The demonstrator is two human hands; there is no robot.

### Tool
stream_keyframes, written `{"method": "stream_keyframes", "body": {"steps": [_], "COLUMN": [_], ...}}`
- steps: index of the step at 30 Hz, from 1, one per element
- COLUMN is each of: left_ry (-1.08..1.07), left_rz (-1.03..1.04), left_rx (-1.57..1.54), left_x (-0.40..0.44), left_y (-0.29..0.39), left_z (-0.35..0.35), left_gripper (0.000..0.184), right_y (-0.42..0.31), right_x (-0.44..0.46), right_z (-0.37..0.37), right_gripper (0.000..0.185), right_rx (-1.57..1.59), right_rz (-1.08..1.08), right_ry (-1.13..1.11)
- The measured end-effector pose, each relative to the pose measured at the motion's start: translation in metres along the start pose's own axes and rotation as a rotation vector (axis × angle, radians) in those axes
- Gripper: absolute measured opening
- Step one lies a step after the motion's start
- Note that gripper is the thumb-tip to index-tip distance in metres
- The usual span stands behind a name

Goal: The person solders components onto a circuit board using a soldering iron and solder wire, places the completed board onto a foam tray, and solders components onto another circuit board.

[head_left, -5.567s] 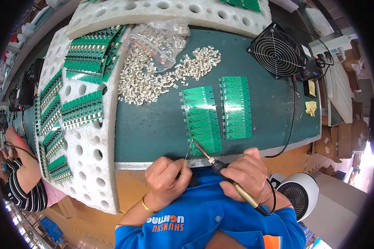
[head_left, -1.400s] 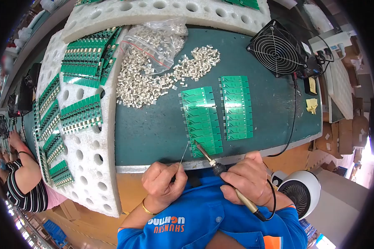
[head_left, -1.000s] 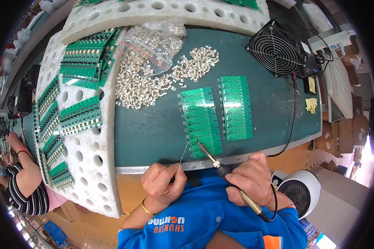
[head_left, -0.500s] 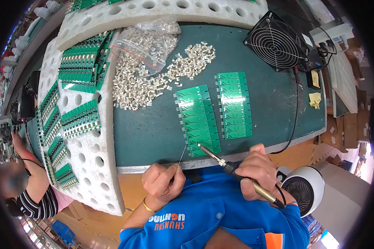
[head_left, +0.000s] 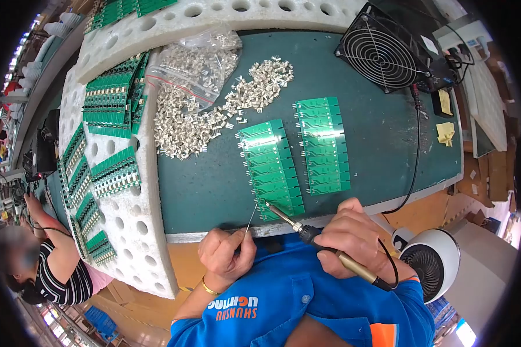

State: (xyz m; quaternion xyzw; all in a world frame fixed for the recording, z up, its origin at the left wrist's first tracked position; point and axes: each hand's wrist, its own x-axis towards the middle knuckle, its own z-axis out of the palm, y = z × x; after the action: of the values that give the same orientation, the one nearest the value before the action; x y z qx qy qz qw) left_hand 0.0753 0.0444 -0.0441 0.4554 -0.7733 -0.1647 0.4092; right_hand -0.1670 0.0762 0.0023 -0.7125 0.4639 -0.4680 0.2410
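Note:
My right hand [head_left: 353, 238] is wrapped round the handle of a soldering iron [head_left: 308, 231]. Its tip points left and meets the lower part of the nearer green circuit board panel [head_left: 267, 165]. Between the pinched fingers of my left hand [head_left: 228, 254] is a thin strand of solder wire [head_left: 251, 218], its upper end close to the panel's left edge by the iron tip. Small white connectors with pins stick out along that edge. A second green circuit board panel [head_left: 324, 144] lies to the right, with similar pins on its left side.
Loose white connectors [head_left: 185, 124] are heaped behind, with a plastic bag [head_left: 200, 63] of more. Foam boards [head_left: 118, 205] at left hold several circuit boards [head_left: 117, 172]. A black fan [head_left: 382, 52] stands back right; a white fan [head_left: 428, 263] is beside me. A co-worker [head_left: 58, 260] sits left.
The iron tip has shifted slightly left along the nearer panel toward the pin edge, and my right hand went with it. My left hand stays nearly still. The whole view has tilted slightly.

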Motion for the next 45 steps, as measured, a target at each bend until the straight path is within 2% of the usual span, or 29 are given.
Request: {"method": "stream_keyframes", "body": {"steps": [5,31,33,45], "left_ry": [-0.006,-0.008,-0.018,-0.037], "left_rz": [0.001,-0.011,-0.018,-0.068], "left_rx": [-0.032,-0.064,-0.060,-0.087], "left_x": [0.002,0.002,0.002,0.008], "left_y": [0.002,0.008,0.009,0.015], "left_z": [-0.001,0.000,0.000,-0.002], "left_gripper": [0.011,0.016,0.016,0.013], "right_y": [-0.003,-0.013,-0.014,-0.016], "right_x": [-0.001,-0.006,-0.005,-0.003], "right_z": [0.000,0.011,0.011,0.011], "right_gripper": [0.024,0.020,0.024,0.027], "right_rx": [-0.025,-0.101,-0.106,-0.117], "right_rz": [-0.004,-0.024,-0.029,-0.028], "right_ry": [0.010,-0.023,-0.004,-0.015]}}
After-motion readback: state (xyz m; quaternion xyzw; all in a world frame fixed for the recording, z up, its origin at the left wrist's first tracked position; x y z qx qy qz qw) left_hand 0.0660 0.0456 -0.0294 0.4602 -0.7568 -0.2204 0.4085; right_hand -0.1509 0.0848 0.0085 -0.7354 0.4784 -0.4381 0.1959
